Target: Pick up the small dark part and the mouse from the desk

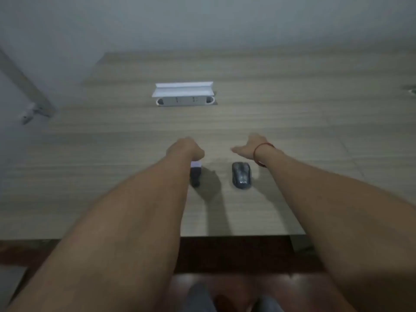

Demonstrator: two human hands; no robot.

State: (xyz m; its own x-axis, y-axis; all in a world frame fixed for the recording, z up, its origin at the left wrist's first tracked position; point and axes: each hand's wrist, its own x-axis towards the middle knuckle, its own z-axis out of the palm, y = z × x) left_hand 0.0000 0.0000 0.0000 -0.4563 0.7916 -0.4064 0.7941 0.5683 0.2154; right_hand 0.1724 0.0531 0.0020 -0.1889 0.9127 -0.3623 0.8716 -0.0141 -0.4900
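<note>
Tabletop [292,122]: pale wood grain, runs from the near edge to a grey wall; picture is blurred.
Left hand [185,148]: reaches forward above the tabletop, knuckles up, fingers curled under. A small object shows just below it; whether the fingers grip it, I cannot tell.
Small object [195,174]: dark body with a pale, whitish end toward the hand, standing or lying at the edge of the left forearm, partly hidden by it. Its shadow falls to the right on the tabletop. Kind not readable.
Right hand [248,148]: stretched forward, grip spread, fingers straight and pointing left, holding nothing. A red string circles the wrist.
Mouse [241,175]: dark grey, lying flat on the tabletop just nearer than the right hand, apart from it, with faint lettering on its near end. It sits right of the small object, a bare gap between them.
Socket box [184,95]: white, lid raised, set into the tabletop well beyond both hands, roughly centred.
Left edge: a white fitting [28,114] hangs by a slanted bar.
</note>
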